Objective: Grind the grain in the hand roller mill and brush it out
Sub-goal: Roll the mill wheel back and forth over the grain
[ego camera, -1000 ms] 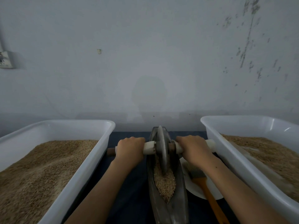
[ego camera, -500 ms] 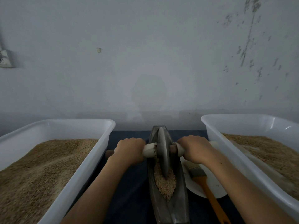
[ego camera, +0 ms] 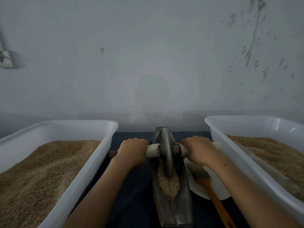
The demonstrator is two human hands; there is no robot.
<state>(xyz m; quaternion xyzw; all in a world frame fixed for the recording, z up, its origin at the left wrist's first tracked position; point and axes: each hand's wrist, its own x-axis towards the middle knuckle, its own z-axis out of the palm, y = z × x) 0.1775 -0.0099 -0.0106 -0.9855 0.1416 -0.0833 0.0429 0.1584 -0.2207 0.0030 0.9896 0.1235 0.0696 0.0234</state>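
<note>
Seen from a camera on the person's head, two bare forearms reach forward to a hand roller mill on a dark cloth. The left hand (ego camera: 132, 151) is clenched around the pale handle (ego camera: 153, 150) on its side of the wheel (ego camera: 166, 152), fingers wrapped over the top; the right hand (ego camera: 198, 149) grasps the matching handle on the other side the same way. The upright metal wheel stands between the two fists, its lower edge sunk in the grain (ego camera: 168, 183), which lies in the near half of the boat-shaped trough (ego camera: 184, 203), below and toward the wrists. Compared with a second ago, the wheel and both fists sit slightly nearer the person, so the wheel has rolled back a little along the trough; this looks like one stroke of the grinding, which seems well short of done, since the kernels still look whole. Just under the right wrist, a brush (ego camera: 212, 191) with an orange handle lies across a white plate (ego camera: 202, 190), untouched, so brushing out has not begun. A white tub (ego camera: 92, 163) of grain lies outside the left fist, and a second tub (ego camera: 233, 155) outside the right. No brand, label or readable writing shows anywhere; a small wall fitting at far left is too blurred to read.
</note>
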